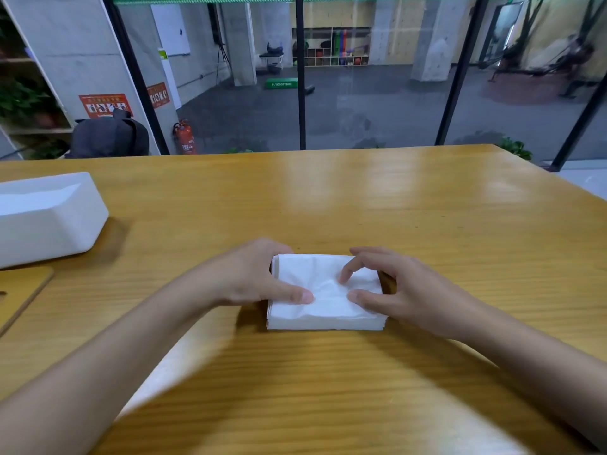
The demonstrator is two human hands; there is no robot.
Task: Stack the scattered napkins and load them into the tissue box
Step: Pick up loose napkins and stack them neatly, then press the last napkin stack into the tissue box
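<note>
Two bare forearms, left grip [259, 277] and right grip [407, 290], short plain fingernails.

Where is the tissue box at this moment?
Head view: the tissue box sits at the far left of the table, just beyond a wooden board, well left of the napkin stack held between the left hand and right hand.

A plain white stack of napkins [328, 307] is seen between the left hand [259, 277] and the right hand [397, 287]. Beneath both hands, the table [361, 198] is coloured honey-yellow and lined with fine darker grain. Well left of the left hand, a plain white tissue box [49, 218] and a light brown board [19, 293] are shown.
</note>
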